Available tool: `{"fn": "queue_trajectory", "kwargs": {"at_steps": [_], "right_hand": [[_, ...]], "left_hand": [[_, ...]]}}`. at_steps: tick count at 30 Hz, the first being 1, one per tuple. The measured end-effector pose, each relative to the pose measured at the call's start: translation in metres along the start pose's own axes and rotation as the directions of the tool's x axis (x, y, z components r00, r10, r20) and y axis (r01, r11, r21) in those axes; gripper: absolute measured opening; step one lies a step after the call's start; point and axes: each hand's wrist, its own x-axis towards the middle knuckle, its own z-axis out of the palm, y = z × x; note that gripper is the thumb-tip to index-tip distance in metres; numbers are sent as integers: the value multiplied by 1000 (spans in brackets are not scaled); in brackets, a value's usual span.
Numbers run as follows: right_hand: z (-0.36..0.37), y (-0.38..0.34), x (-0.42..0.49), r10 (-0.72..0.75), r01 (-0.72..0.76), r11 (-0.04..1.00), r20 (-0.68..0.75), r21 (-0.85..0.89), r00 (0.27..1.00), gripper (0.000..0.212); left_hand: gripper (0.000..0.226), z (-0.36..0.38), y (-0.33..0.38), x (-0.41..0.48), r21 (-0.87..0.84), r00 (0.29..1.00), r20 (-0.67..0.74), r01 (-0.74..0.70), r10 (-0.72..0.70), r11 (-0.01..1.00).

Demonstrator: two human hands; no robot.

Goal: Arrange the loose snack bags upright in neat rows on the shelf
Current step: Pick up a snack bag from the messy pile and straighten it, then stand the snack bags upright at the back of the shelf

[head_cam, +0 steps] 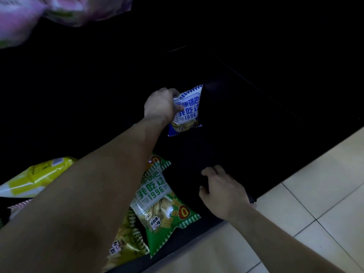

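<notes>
Blue-and-white snack bag (187, 111) stands nearly upright deep on the dark shelf (226, 154), its long axis running top to bottom, its right part hidden in shadow. Left hand (160, 105) grips it from the left — fingers curled over the top corner, thumb on the printed face — so the bag lies just to the right of that palm. Right hand (222, 192) is spread flat on the shelf's front part, holding nothing, well apart from the blue bag. Nearer the front edge a green snack bag (163, 205) lies flat and slanted, partly under the left forearm, with a yellow bag (39, 176) farther left. By my reading, the right hand is the nearer one to that green bag — it lies just left of the fingers.
</notes>
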Motion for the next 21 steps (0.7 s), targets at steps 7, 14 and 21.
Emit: {"fn": "queue_trajectory", "kwargs": {"at_steps": [7,14,21], "right_hand": [[-21,-10,-9,7,-7,1000,14,-6,1000,48],[-40,-61,-35,-65,65,998,81,1,995,57],[-16,-130,-46,-241,221,966,155,136,958,62]], "left_hand": [[77,-49,2,-42,72,998,-32,-55,57,996],[71,-130,-69,-188,116,987,157,-65,46,991],[73,-147,-140,-274,25,959,173,223,-224,975]]}}
